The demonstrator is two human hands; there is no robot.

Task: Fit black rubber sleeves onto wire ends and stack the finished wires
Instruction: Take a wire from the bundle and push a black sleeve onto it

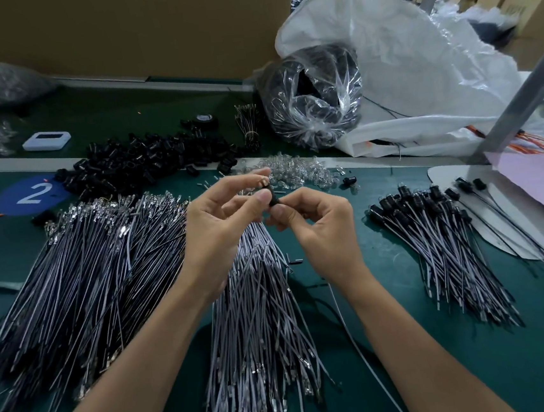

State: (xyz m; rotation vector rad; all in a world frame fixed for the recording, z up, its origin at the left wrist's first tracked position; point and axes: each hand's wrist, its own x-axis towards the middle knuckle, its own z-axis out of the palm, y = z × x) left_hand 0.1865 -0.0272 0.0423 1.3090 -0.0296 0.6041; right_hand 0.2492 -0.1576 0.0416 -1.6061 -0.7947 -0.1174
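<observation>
both hands meet above the green table [393,343]: the left hand [213,231] pinches a wire end [264,182], and the right hand [319,231] grips a black sleeve [273,201] just below it. finished wires [433,243] lie stacked at right, loose sleeves [146,158] heaped behind, bare wires [97,272] at left.

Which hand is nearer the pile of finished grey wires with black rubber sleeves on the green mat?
Right. The right hand lies left of that pile, pinching a black rubber sleeve; the left hand is further left still, pinching a wire end.
</observation>
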